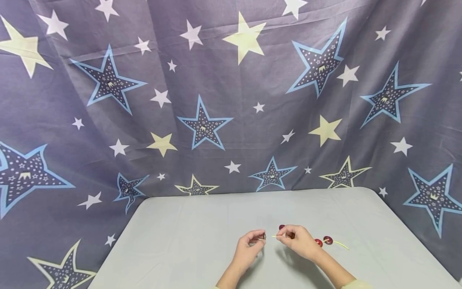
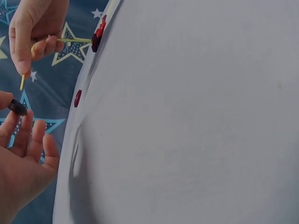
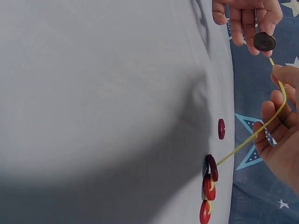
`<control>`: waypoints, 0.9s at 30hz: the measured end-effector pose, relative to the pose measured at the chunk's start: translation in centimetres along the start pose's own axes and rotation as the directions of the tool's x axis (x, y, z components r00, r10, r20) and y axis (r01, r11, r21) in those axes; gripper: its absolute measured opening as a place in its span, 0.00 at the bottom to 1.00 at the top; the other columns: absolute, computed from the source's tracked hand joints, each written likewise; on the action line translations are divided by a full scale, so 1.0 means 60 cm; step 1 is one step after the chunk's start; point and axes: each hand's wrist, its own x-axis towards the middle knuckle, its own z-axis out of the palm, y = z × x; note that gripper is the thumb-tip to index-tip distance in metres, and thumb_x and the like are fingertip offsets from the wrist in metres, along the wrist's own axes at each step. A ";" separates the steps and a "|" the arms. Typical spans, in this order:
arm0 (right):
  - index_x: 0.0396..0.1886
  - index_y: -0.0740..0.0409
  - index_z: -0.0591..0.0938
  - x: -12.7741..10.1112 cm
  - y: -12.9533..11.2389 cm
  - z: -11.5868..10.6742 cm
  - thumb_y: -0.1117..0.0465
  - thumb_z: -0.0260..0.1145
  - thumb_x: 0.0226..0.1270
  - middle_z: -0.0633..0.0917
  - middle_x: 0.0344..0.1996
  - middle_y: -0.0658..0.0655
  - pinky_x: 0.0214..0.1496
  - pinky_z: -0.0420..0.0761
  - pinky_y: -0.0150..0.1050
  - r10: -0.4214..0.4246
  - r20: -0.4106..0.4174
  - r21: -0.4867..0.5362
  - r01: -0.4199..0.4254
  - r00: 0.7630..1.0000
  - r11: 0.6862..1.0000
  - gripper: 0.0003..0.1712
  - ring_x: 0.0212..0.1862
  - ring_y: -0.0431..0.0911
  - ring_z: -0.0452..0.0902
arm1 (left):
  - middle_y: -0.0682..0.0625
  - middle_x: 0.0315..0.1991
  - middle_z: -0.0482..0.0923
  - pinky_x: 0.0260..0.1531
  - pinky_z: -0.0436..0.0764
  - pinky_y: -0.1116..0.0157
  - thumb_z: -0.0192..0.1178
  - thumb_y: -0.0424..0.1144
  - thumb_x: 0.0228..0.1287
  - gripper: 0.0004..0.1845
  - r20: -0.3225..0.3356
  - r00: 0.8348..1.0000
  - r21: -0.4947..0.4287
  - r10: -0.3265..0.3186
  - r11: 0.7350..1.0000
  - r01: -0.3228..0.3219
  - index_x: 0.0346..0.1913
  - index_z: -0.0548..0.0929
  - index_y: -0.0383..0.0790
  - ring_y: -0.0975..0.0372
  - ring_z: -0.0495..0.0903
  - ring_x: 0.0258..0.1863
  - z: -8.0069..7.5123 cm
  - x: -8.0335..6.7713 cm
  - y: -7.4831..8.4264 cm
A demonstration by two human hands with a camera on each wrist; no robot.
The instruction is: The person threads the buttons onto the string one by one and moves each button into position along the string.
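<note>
I see both hands raised just above the pale grey cloth-covered table (image 1: 202,224), close together near its middle. My left hand (image 1: 249,245) pinches a small dark round button (image 3: 264,42) between thumb and fingertip; its other fingers are loosely spread. My right hand (image 1: 297,240) pinches the thin yellow cord (image 3: 261,128) near its free end, and that end points at the dark button, just short of it. The cord runs back from the right hand to a row of red round buttons (image 3: 209,186) already threaded on it, lying on the table. One loose dark-red button (image 3: 221,129) lies apart from them. A star-printed blue-grey cloth backdrop (image 1: 202,120) hangs behind the table.
</note>
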 end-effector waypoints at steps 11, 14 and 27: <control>0.28 0.55 0.83 -0.002 -0.003 0.003 0.59 0.68 0.58 0.71 0.15 0.44 0.22 0.66 0.28 0.007 0.008 0.011 -0.007 1.000 1.000 0.04 0.19 0.30 0.62 | 0.46 0.47 0.81 0.29 0.74 0.73 0.58 0.37 0.60 0.19 0.036 0.991 -0.130 -0.131 0.982 0.135 0.54 0.78 0.37 0.67 0.76 0.37 0.008 -0.002 -0.003; 0.28 0.54 0.83 -0.002 -0.004 0.005 0.59 0.68 0.58 0.70 0.15 0.44 0.21 0.66 0.28 0.003 0.011 0.006 -0.003 1.000 1.000 0.04 0.19 0.30 0.62 | 0.46 0.47 0.81 0.28 0.74 0.72 0.57 0.38 0.60 0.20 0.047 0.989 -0.153 -0.139 0.978 0.144 0.55 0.76 0.37 0.66 0.77 0.37 0.010 -0.002 -0.006; 0.29 0.54 0.84 -0.003 -0.008 0.006 0.58 0.68 0.58 0.72 0.16 0.46 0.22 0.67 0.28 0.033 0.031 0.032 -0.034 0.999 0.999 0.05 0.19 0.31 0.63 | 0.47 0.44 0.83 0.28 0.75 0.69 0.55 0.40 0.63 0.19 0.073 0.987 -0.171 -0.146 0.973 0.157 0.56 0.77 0.37 0.66 0.78 0.37 0.021 -0.003 -0.010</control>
